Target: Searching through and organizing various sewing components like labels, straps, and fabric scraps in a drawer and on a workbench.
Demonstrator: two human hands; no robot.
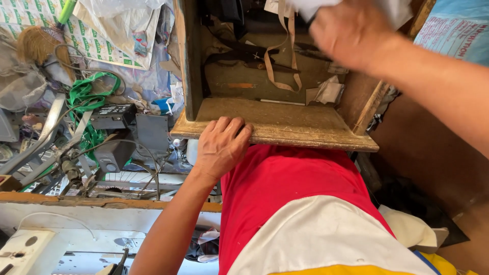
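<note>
**A:** Where is the left hand (221, 145)?

**B:** It is on the front edge of the old brown wooden drawer (285, 127). The fingers curl over the edge and hold it.

**A:** And the right hand (351, 33)?

**B:** It is blurry, up above the drawer. It grabs a crumpled white cloth (316, 7) in closed fingers.

**A:** What is past the left fingers?

**B:** A tan strap (285, 56) and black scissors (254, 55) inside the drawer. Far left of the fingers hangs a flat white sheet with green squares (97, 40). Far right of the right hand is a light blue bag with red print (453, 30).

Open wooden drawer (285, 125) — tan strap (279, 56), crumpled paper (326, 92) inside
</note>
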